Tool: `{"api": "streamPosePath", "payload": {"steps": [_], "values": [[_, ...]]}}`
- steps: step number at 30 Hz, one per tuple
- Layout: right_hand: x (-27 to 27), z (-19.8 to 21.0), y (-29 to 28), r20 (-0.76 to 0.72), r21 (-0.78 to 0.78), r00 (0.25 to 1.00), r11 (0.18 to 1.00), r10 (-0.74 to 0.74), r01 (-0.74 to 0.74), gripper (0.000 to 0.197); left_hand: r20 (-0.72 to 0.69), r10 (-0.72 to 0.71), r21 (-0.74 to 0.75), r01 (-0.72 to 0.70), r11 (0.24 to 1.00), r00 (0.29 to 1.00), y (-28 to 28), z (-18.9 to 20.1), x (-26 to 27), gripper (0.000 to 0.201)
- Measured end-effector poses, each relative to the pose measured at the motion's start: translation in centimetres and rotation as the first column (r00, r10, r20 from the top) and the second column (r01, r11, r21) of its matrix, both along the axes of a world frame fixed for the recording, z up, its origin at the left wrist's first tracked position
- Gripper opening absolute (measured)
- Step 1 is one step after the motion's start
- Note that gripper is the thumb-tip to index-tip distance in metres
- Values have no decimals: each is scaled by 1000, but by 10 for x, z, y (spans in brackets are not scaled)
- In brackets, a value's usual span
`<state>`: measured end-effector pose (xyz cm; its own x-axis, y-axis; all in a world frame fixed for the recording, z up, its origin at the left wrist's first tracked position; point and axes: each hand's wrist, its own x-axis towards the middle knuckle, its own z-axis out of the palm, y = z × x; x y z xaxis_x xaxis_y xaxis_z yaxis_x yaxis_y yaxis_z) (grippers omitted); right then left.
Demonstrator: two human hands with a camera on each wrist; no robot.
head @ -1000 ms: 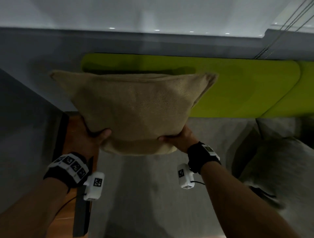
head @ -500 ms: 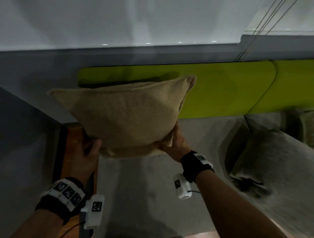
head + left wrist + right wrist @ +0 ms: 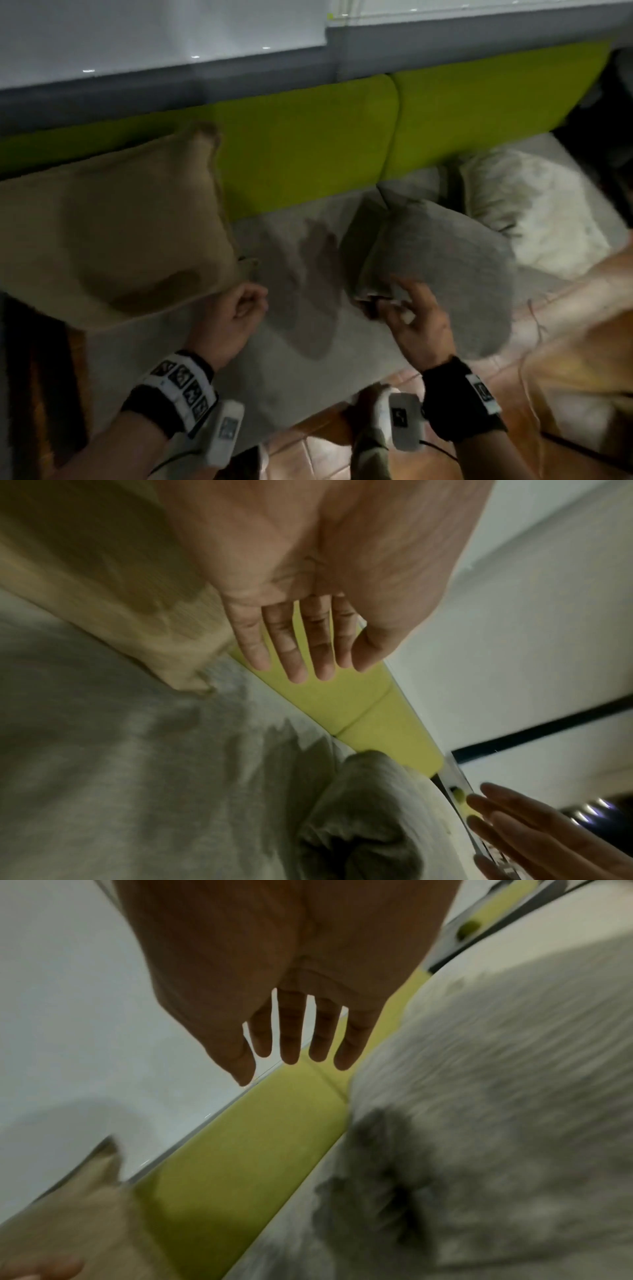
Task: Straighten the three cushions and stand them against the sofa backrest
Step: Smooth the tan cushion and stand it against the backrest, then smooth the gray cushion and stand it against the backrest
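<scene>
The tan cushion (image 3: 113,222) stands at the sofa's left end, leaning on the green backrest (image 3: 308,147). My left hand (image 3: 250,301) hovers by its lower right corner and holds nothing; the left wrist view shows its fingers (image 3: 298,642) straight beside the tan cushion (image 3: 103,574). A grey cushion (image 3: 438,267) lies tilted mid-seat. My right hand (image 3: 400,301) is spread at its near left corner; whether it touches is blurred. In the right wrist view the fingers (image 3: 291,1042) are straight and free, with the grey cushion (image 3: 496,1096) to the right. A whitish cushion (image 3: 534,205) lies flat at the far right.
The grey seat (image 3: 291,342) lies bare between the tan and grey cushions. A dark armrest (image 3: 30,342) bounds the left end. Orange floor tiles (image 3: 342,445) run along the front edge, and a blurred orange-brown shape (image 3: 582,342) sits at the right.
Both hands have let go of the tan cushion, which now leans on the backrest at the left. The view swung right and my right hand moved to the grey cushion.
</scene>
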<state>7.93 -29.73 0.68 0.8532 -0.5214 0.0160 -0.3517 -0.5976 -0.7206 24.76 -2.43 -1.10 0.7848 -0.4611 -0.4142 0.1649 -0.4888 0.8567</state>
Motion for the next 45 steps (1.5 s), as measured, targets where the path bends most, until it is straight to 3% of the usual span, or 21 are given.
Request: {"api": "streamPosePath", "payload": {"steps": [5,7,9,12,15,18,20,23,26,29,32,36,39,42,45], "values": [[-85,-9,-136,28,-145,952,941,-304,304,39,27,-120,6,120,993,992,-155,5,-31,24],[-106,-20,-186,10,-183,927,911,-375,370,43,23,-138,55,136,989,990,-205,0,-38,41],[-119,-32,-224,-83,-154,899,897,-431,415,51,20,-130,147,126,981,991,-247,-4,-42,73],[-126,-47,-257,-218,9,856,876,-469,482,83,-12,-99,277,98,956,995,-301,-8,-42,98],[-131,-65,-271,-390,278,794,762,-467,585,120,-134,-27,339,72,938,991,-335,-22,-38,114],[-133,-80,-276,-512,589,810,568,-287,574,125,-258,-1,357,96,929,966,-354,-27,-45,113],[-127,-77,-279,-489,674,841,512,-229,532,118,-240,54,343,32,939,969,-359,-26,-53,100],[-111,-69,-284,-478,674,848,525,-228,521,81,-205,130,287,-67,956,970,-357,-15,-66,92],[-92,-55,-294,-511,548,837,677,-194,492,67,-233,259,250,-200,947,937,-344,-10,-79,88],[-67,-42,-303,-450,533,888,768,-99,356,55,-217,390,230,-341,911,895,-314,-17,-95,93],[-38,-32,-303,-364,575,931,791,20,208,56,-170,487,185,-457,870,857,-279,-32,-112,95],[-5,-38,-295,-390,580,913,802,121,142,64,-142,529,91,-521,849,837,-255,-46,-112,88],[7,-52,-287,-450,578,885,796,124,183,67,-149,486,96,-476,874,861,-247,-54,-94,79],[9,-54,-285,-467,568,877,798,112,201,76,-161,410,159,-386,908,898,-235,-61,-82,92],[-1,-46,-285,-440,565,895,795,67,219,76,-151,360,217,-324,921,921,-214,-63,-86,89]]}}
